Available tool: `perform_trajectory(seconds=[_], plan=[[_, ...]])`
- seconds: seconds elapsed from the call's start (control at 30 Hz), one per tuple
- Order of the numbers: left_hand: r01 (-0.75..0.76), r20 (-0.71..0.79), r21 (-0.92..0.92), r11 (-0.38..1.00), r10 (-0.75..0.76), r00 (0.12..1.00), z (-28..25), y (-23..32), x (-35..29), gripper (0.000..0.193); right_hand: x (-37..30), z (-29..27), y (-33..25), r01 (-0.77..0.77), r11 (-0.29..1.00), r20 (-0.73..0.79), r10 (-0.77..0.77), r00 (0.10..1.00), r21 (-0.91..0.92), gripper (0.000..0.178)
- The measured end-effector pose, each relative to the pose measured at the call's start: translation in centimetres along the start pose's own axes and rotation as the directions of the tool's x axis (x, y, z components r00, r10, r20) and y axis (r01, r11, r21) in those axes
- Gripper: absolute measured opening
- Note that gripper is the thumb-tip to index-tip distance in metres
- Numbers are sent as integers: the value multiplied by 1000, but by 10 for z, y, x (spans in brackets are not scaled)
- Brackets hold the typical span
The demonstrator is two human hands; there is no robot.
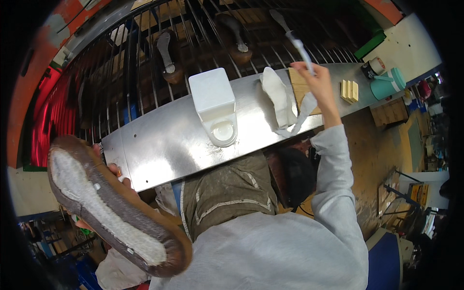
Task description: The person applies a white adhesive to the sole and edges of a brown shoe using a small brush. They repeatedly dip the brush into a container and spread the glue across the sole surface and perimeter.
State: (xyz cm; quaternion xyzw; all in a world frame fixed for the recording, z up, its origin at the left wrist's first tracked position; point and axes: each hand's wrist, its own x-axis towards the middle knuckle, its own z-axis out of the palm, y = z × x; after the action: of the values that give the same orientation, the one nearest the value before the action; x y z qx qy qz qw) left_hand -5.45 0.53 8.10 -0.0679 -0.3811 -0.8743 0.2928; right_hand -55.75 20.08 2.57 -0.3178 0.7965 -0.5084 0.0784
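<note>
Beside the metal bench (162, 135), a brown lasted shoe (118, 208) is clasped sole-up by the left hand (116, 170), mostly hidden; a blurred white stick (300, 50) is pinched by the right hand (319, 84) — a white dispenser (212, 94) is set between.

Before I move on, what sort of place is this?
Probably a shoemaking workshop: an unfinished-looking brown shoe with a whitish underside is being held, and similar brown shoes lie beyond the narrow silver metal ledge.
</note>
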Motion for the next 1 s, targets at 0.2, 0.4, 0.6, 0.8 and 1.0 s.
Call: perform_trajectory(seconds=[0.2, 0.4, 0.6, 0.8, 1.0], plan=[[41, 132, -127, 991, -24, 991, -15, 6, 4, 111, 21, 54, 21, 13, 955, 94, 15, 995, -296, 32], [-44, -49, 59, 997, 47, 998, -5, 13, -9, 110, 18, 58, 24, 46, 960, -6, -49, 999, -278, 22], [-58, -143, 115, 992, 74, 987, -4, 13, -12, 109, -26, 31, 20, 455, 853, -2, -471, 882, -255, 20], [-8, 25, -30, 1000, 9, 1000, -13, 8, 2, 108, -64, -7, 12, 201, 969, 344, -239, 908, 143, 21], [-25, 43, -34, 999, 26, 999, -22, 10, -1, 108, -124, -91, -16, -169, 984, 684, 92, 724, 47, 16]])
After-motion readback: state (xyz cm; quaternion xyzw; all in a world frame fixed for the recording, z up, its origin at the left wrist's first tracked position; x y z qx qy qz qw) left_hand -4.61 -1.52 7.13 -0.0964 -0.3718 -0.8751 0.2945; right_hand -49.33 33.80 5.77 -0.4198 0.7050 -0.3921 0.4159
